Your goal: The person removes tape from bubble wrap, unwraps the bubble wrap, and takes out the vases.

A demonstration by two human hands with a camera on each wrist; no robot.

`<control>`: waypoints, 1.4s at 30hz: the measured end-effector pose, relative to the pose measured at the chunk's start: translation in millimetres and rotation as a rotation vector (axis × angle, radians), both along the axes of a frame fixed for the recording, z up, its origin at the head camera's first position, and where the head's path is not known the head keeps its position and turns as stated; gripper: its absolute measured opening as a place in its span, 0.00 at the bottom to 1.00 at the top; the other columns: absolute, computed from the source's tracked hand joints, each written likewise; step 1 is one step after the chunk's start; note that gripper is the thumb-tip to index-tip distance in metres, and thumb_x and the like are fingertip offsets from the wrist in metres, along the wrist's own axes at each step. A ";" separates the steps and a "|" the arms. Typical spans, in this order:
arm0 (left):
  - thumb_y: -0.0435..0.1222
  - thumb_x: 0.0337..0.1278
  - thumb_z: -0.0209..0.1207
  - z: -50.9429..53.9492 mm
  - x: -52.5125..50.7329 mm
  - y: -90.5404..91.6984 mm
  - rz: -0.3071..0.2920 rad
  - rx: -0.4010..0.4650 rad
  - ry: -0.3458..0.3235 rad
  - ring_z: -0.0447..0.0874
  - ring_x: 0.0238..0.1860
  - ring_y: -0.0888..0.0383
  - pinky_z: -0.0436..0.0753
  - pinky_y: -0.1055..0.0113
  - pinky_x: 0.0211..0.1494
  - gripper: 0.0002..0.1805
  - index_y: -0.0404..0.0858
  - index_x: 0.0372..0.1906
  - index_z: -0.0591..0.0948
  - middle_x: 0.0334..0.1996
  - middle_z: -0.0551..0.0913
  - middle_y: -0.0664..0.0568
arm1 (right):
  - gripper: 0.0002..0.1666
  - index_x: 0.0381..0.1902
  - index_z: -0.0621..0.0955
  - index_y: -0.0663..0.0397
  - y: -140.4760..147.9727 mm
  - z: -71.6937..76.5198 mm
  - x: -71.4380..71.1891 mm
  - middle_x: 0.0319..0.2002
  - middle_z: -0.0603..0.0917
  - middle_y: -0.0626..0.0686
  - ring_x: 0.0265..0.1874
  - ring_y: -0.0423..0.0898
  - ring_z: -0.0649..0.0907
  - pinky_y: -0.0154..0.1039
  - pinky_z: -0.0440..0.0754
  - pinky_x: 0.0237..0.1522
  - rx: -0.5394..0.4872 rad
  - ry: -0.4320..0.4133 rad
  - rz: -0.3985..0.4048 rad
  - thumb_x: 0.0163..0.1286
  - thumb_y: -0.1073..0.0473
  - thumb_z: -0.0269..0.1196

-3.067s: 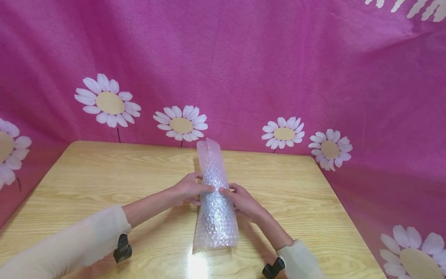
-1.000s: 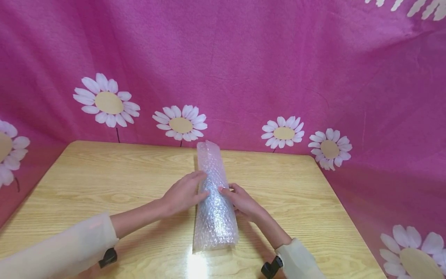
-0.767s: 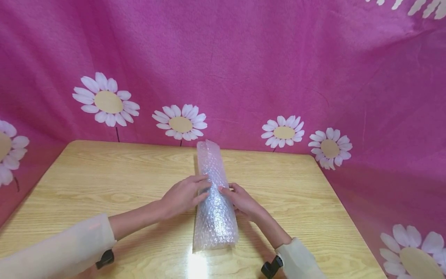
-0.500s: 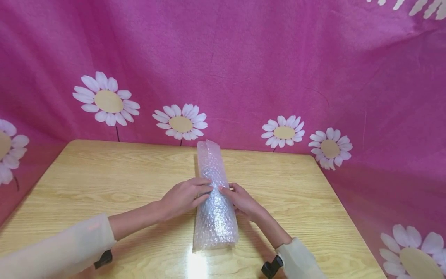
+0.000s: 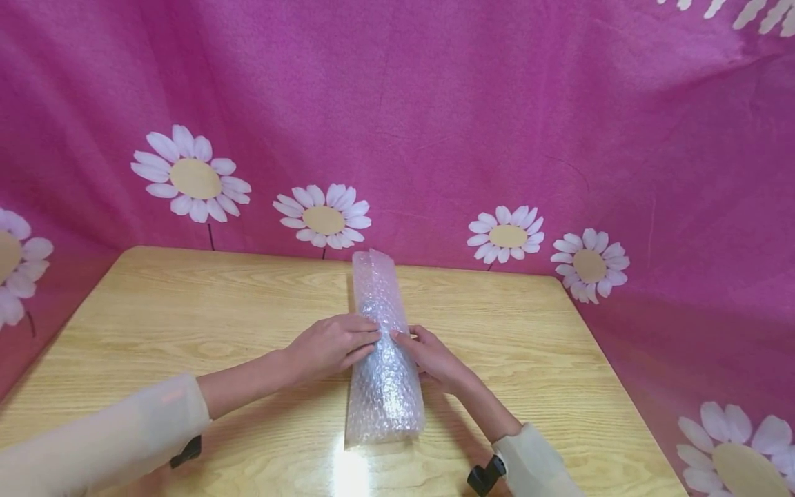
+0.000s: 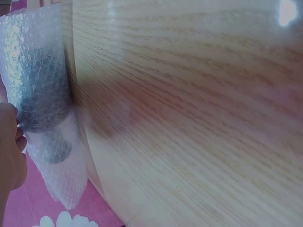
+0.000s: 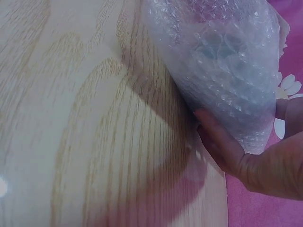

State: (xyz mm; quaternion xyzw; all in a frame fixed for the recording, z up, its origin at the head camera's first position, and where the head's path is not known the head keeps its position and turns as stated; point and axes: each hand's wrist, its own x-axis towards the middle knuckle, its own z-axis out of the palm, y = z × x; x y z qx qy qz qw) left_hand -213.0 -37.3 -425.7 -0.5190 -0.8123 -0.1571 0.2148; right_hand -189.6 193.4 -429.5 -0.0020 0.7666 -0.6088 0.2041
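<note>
A long bundle of clear bubble wrap (image 5: pixel 386 404) lies lengthwise on the table in the middle of the head view. Through the plastic, the left wrist view shows a dark, rounded bottle-like shape (image 6: pixel 45 99) with a narrower part towards the far end. My left hand (image 5: pixel 330 346) rests on the bundle's left side, its fingertips pressing the top of the wrap. From the right, my right hand (image 5: pixel 437 360) grips the bundle, thumb on top. In the right wrist view, fingers (image 7: pixel 220 139) of that hand reach low along the wrap's side.
The wooden table (image 5: pixel 217 304) has rounded far corners. A pink cloth (image 5: pixel 410 124) with white daisies hangs behind it and at both sides. Black cameras sit at both wrists, the right one (image 5: pixel 486 475) close above the tabletop. Light glares near the front.
My left hand has changed from holding the bundle's side with its thumb on top to laying its fingertips on top. The right hand and bundle have stayed in place.
</note>
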 end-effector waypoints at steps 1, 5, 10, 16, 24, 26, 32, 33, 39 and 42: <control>0.37 0.61 0.67 -0.3 -0.5 -0.2 -0.005 -0.001 0.009 0.84 0.54 0.53 0.80 0.60 0.60 0.16 0.35 0.51 0.87 0.50 0.86 0.47 | 0.34 0.66 0.65 0.67 0.0 0.0 0.1 0.51 0.79 0.64 0.42 0.52 0.84 0.52 0.87 0.41 0.005 0.003 0.002 0.78 0.45 0.54; 0.38 0.60 0.68 -1.4 -1.8 -1.0 -0.010 -0.001 0.018 0.84 0.54 0.54 0.80 0.60 0.59 0.16 0.35 0.51 0.87 0.50 0.87 0.47 | 0.39 0.72 0.60 0.65 -0.4 1.4 1.9 0.57 0.76 0.67 0.48 0.58 0.83 0.55 0.86 0.41 0.069 0.036 -0.008 0.77 0.44 0.55; 0.38 0.60 0.68 -3.4 -2.2 -1.9 -0.009 0.007 0.010 0.84 0.53 0.55 0.80 0.61 0.59 0.16 0.36 0.51 0.87 0.50 0.87 0.48 | 0.43 0.75 0.60 0.61 -1.2 6.5 7.2 0.65 0.69 0.68 0.54 0.63 0.79 0.55 0.85 0.44 0.272 0.230 -0.031 0.73 0.44 0.60; 0.37 0.59 0.69 -6.5 -2.2 -2.0 -0.017 0.024 0.011 0.84 0.53 0.55 0.81 0.62 0.58 0.15 0.36 0.50 0.88 0.50 0.87 0.48 | 0.29 0.62 0.77 0.58 -6.6 12.3 22.6 0.60 0.74 0.61 0.53 0.56 0.79 0.52 0.81 0.51 0.486 0.635 0.038 0.68 0.51 0.67; 0.36 0.59 0.68 -5.1 -0.7 -2.3 -0.005 0.030 -0.013 0.83 0.54 0.55 0.80 0.61 0.59 0.15 0.37 0.51 0.88 0.51 0.86 0.49 | 0.31 0.59 0.79 0.62 -15.2 22.1 41.1 0.57 0.79 0.60 0.58 0.56 0.78 0.50 0.77 0.61 0.694 0.839 0.176 0.65 0.48 0.69; 0.36 0.60 0.68 -4.5 0.3 -1.7 0.003 0.033 -0.023 0.83 0.54 0.54 0.80 0.60 0.59 0.15 0.36 0.50 0.88 0.51 0.86 0.48 | 0.34 0.60 0.79 0.63 -16.3 23.2 42.7 0.58 0.79 0.61 0.59 0.57 0.77 0.51 0.75 0.62 0.747 0.857 0.192 0.64 0.46 0.70; 0.37 0.61 0.67 -4.4 1.3 -0.5 0.024 0.035 -0.032 0.84 0.54 0.53 0.81 0.60 0.58 0.14 0.36 0.50 0.88 0.51 0.86 0.48 | 0.40 0.63 0.76 0.62 -17.3 24.7 44.0 0.60 0.79 0.60 0.60 0.58 0.76 0.50 0.74 0.64 0.842 0.844 0.239 0.60 0.43 0.71; 0.37 0.61 0.67 -4.9 1.1 -0.4 0.027 0.032 -0.030 0.84 0.54 0.53 0.81 0.60 0.58 0.15 0.36 0.50 0.88 0.51 0.86 0.47 | 0.40 0.63 0.76 0.62 -17.2 24.9 43.9 0.60 0.78 0.60 0.60 0.58 0.76 0.50 0.74 0.64 0.847 0.840 0.244 0.60 0.44 0.71; 0.36 0.61 0.67 -5.7 0.7 -0.2 0.027 0.037 -0.026 0.84 0.53 0.54 0.82 0.61 0.57 0.15 0.35 0.50 0.88 0.51 0.86 0.47 | 0.37 0.64 0.76 0.63 -15.7 25.1 42.7 0.62 0.78 0.60 0.60 0.57 0.76 0.49 0.73 0.64 0.853 0.845 0.260 0.62 0.48 0.69; 0.36 0.60 0.67 -6.0 0.2 0.3 0.022 0.050 -0.030 0.84 0.53 0.54 0.82 0.61 0.57 0.14 0.36 0.50 0.88 0.51 0.86 0.47 | 0.35 0.63 0.77 0.63 -14.7 25.1 41.8 0.61 0.78 0.61 0.59 0.57 0.77 0.48 0.74 0.63 0.858 0.859 0.262 0.63 0.49 0.67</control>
